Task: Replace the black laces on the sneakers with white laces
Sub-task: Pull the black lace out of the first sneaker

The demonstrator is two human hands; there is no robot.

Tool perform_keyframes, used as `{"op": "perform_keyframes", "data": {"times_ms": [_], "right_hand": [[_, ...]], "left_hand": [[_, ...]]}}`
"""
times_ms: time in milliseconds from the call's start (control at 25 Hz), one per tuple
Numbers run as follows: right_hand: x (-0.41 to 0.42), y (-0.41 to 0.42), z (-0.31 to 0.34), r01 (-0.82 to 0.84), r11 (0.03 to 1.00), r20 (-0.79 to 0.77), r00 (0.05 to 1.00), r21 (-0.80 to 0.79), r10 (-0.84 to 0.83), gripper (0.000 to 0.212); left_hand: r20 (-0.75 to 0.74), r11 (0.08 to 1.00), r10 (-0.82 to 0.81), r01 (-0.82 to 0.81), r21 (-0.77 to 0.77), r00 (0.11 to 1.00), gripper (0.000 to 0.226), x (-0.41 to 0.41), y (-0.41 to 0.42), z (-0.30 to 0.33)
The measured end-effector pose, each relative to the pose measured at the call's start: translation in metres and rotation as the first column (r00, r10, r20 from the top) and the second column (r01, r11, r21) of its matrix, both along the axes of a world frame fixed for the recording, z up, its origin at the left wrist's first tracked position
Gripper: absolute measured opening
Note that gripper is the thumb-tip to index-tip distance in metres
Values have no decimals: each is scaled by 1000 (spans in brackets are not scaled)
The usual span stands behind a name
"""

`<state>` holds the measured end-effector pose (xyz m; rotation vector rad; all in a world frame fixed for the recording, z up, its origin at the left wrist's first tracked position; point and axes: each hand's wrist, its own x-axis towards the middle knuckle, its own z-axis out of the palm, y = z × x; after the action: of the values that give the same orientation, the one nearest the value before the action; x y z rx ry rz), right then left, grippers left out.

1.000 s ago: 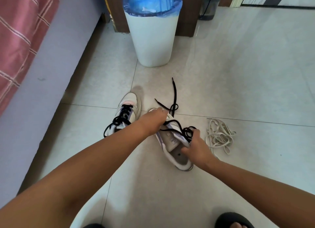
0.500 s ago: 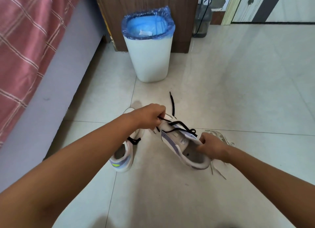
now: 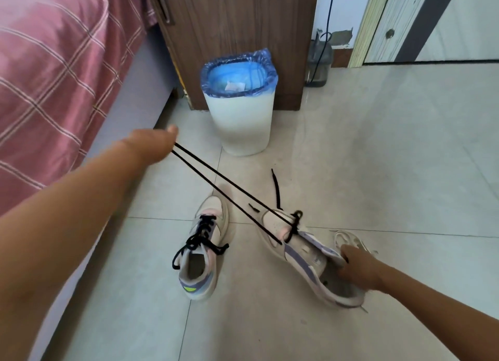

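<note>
Clearly, from the head view, the left hand (image 3: 155,141) is gripping the black lace (image 3: 229,195), drawing it taut out of the right sneaker (image 3: 302,255), while the right hand (image 3: 359,268) is pinning its collar as anchor. White laces (image 3: 348,239) are waiting on the floor (image 3: 378,171) just behind; the other sneaker (image 3: 205,250) is sitting fully laced.

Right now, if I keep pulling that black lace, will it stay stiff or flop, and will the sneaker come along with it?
The black lace runs straight only under the left hand's pull; its free end lies curved on the floor, so it likely flops once slack. The sneaker looks light and would probably drag, but the right hand pins it.
</note>
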<state>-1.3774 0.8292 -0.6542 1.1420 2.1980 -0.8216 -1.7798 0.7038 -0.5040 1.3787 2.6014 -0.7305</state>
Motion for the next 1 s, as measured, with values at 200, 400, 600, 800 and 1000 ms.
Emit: {"op": "perform_keyframes", "data": {"times_ms": [200,400,600,800,1000], "right_hand": [[9,4,3,13,998,67,998,68,-17,25],[7,0,-1,50,999,-14,999,7,-50,27],[-4,-5,-2,44,999,-88,995,-27,-46,22],[-11,-6,1,32,999,-87,996,-42,-36,26],[-15,-4,4,36,999,-95,995,-30,-39,26]], "left_hand": [[-43,979,201,-200,38,979,40,-20,-9,2],[383,943,158,-24,-331,910,44,89,-6,-75],[432,908,-391,417,38,813,99,177,-2,-126],[253,797,-604,582,164,756,66,188,1,-142],[250,846,-532,500,182,809,45,189,2,-140]]}}
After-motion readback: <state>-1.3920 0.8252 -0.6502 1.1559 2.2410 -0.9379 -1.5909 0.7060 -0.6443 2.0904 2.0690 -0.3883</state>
